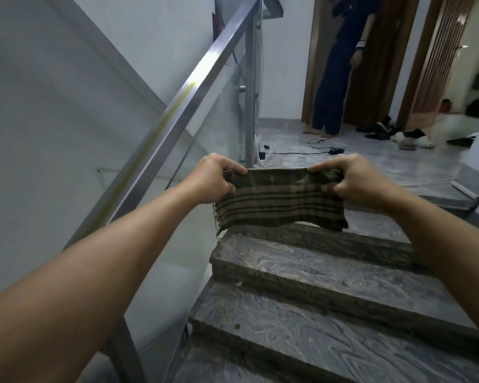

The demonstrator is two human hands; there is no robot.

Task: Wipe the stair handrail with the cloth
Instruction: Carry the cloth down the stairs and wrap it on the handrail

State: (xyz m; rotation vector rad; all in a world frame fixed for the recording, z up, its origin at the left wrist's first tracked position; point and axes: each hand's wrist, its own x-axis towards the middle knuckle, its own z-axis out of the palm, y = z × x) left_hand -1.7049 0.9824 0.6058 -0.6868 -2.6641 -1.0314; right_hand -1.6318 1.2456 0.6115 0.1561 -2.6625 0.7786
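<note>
A brown cloth (277, 203) with dark stripes hangs stretched between both hands above the stairs. My left hand (212, 179) grips its left top corner and my right hand (354, 183) grips its right top corner. The steel handrail (194, 95) slopes from the lower left up to the top middle, to the left of my left hand and apart from the cloth. A yellowish smear (161, 125) runs along the rail's top face.
Glass panels (210, 139) and a steel post (250, 100) stand under the rail. Marbled grey steps (315, 277) rise ahead to a landing. On the landing stand a person in dark blue (335, 78), cables (315, 150) and several shoes (398, 134).
</note>
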